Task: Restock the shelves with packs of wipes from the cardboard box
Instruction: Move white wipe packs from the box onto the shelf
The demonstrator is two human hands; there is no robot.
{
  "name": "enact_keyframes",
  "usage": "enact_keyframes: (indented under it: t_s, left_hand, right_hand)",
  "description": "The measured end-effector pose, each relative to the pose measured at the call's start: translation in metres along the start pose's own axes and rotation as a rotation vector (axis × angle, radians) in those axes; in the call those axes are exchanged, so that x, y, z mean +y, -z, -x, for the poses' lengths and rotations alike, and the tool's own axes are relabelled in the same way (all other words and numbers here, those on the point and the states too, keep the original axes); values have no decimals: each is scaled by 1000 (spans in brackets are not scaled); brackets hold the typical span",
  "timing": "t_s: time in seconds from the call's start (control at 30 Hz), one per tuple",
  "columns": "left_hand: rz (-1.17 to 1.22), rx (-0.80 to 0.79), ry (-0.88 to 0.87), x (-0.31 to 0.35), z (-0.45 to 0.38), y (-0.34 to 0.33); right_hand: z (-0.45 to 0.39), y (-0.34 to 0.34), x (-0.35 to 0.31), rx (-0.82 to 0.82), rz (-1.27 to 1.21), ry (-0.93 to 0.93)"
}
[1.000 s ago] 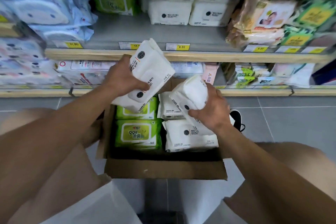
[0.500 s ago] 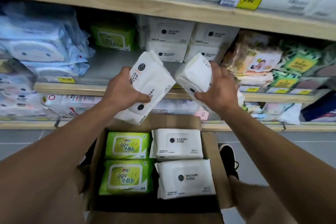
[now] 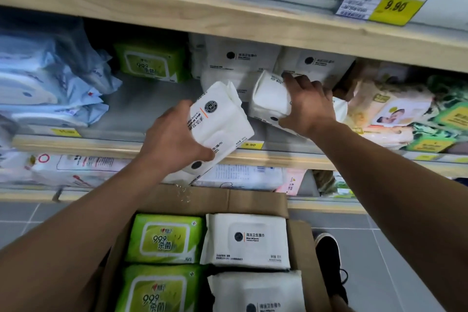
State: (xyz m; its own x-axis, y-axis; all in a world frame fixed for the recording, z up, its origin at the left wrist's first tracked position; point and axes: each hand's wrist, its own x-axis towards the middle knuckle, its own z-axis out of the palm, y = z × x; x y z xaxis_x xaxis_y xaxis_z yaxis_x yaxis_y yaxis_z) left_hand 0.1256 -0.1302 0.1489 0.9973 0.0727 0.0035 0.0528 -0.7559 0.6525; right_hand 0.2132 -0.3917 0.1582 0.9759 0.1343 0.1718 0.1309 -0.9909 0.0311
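You are in the placing step: each hand carries a white pack up to the middle shelf [image 3: 157,109], and neither is down yet. Your right hand [image 3: 307,106] grips the right pack [image 3: 272,99] from above, fingers curled over its far end, and has it at the front of the white stack [image 3: 238,63], tilted and seemingly just touching it, though the contact is hard to judge from this angle. Your left hand [image 3: 174,139] grips the left pack [image 3: 219,121] by its near end, thumb across the face, out over the shelf lip [image 3: 101,143] and not resting on anything. The next move likely calls for levelling the right pack and sliding it in against the stack, then following with the left. Open room lies on the bare grey shelf left of the stack, between it and the blue packs [image 3: 48,88]; the green pack [image 3: 152,62] sits at the back. Mind the upper shelf [image 3: 228,23] close overhead and the baby-wipe packs [image 3: 390,111] crowding your right wrist. The box [image 3: 228,200] below holds more green packs [image 3: 164,238] and white packs [image 3: 247,240].
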Motion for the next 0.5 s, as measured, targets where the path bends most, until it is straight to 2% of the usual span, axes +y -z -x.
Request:
enact_keyframes:
  t_s: [0.17, 0.3, 0.5]
  left_hand:
    - [-11, 13, 7, 1, -6, -11]
    - [2, 16, 11, 0, -6, -16]
    - [-1, 41, 5, -1, -8, -20]
  right_hand:
    - [-2, -36, 16, 23, 50, 45]
    - [4, -53, 26, 8, 95, -12]
    - [8, -68, 35, 115, 179, 4]
